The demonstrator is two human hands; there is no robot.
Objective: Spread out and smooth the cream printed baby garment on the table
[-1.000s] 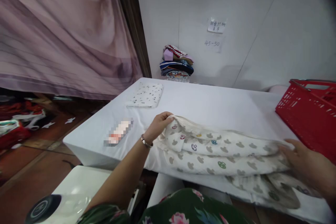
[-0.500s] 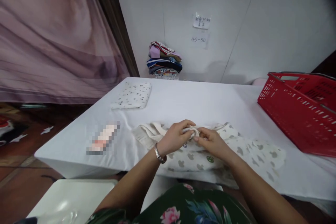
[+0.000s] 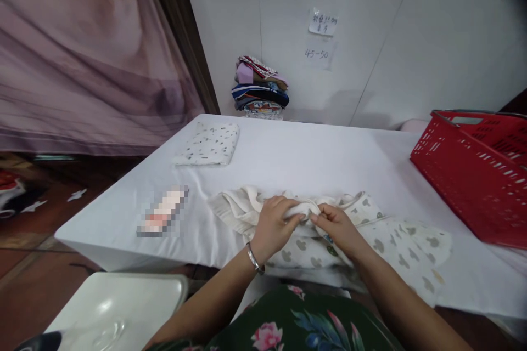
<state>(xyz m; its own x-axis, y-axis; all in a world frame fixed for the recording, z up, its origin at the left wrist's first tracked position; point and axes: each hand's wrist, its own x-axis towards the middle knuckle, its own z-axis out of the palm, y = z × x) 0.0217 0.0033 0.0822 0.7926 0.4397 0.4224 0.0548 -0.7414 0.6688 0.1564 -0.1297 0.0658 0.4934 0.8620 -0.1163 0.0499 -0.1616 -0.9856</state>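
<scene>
Head view, seated at a white-covered table (image 3: 313, 159). Printed cream garment (image 3: 395, 241), patterned with small grey and coloured shapes, spread along the near edge of the table, partly bunched at its left end and trailing over the edge toward the right. Left hand (image 3: 274, 226), with a metal bracelet at the wrist, closed over a gathered fold of the garment, fingers curled around the cloth. Right hand (image 3: 335, 224) just beside the left hand, thumb and forefinger pinching the same fold, fingertips of both hands nearly meeting. Blurred pinkish object (image 3: 162, 213) to the left of the garment, well apart from it, on the same surface. Folded speckled cloth (image 3: 209, 143) beyond and to the left of the garment, near the far left corner of the table. Red slotted basket (image 3: 473, 170) to the right of the garment, at the right edge of the table. Stack of folded coloured clothes (image 3: 260, 88) behind the table against the white wall. Two paper notes (image 3: 322, 23) on the wall above and beyond the garment. Mauve curtain (image 3: 82, 55) far to the left. White tray (image 3: 123, 307) below the table edge, left of the garment.
</scene>
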